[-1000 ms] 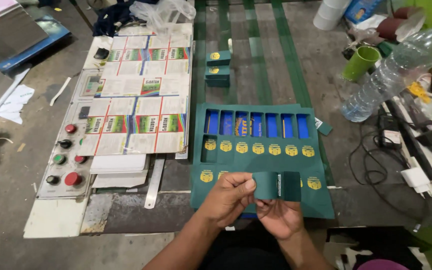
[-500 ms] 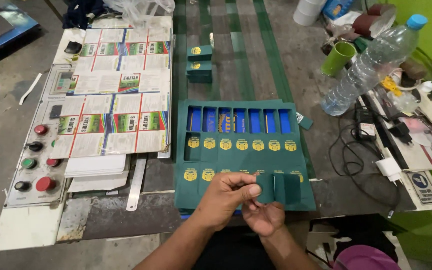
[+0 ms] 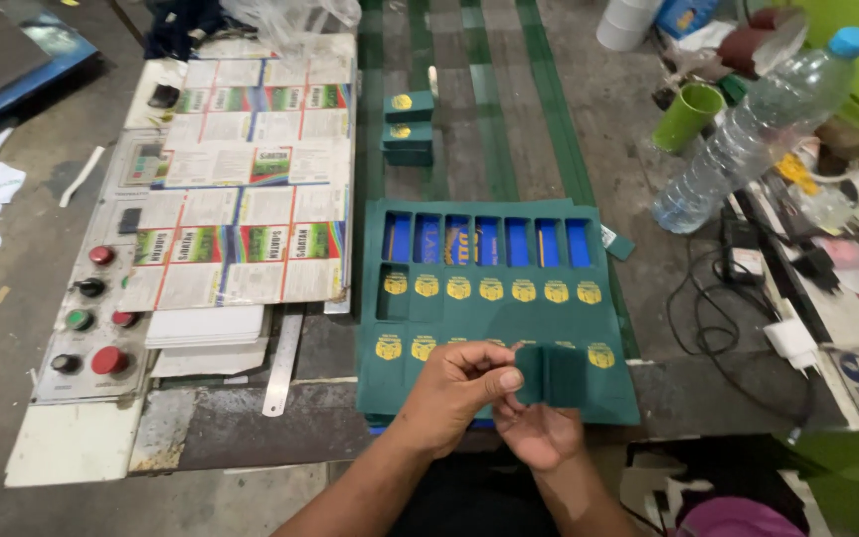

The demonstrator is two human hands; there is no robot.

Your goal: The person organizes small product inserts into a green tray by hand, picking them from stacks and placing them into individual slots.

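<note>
A small dark green card piece [image 3: 555,374] is held upright between both hands at the near edge of a large green die-cut sheet [image 3: 489,308] with yellow emblems and blue windows. My left hand [image 3: 459,383] pinches the piece's left edge with thumb and fingers. My right hand [image 3: 539,430] cups it from below and behind. The sheet lies flat on the worn metal worktable [image 3: 569,149].
Two small folded green boxes [image 3: 408,127] lie beyond the sheet. Stacks of printed white sheets [image 3: 241,219] and a button panel [image 3: 91,318] sit left, with a metal ruler [image 3: 282,373] beside them. A plastic bottle [image 3: 748,129], green cup [image 3: 688,114], cables and chargers [image 3: 758,298] crowd the right.
Both hands have kept hold of the green piece at the sheet's near edge, and the left fingers have closed more tightly on its left edge. The camera view has shifted slightly.
</note>
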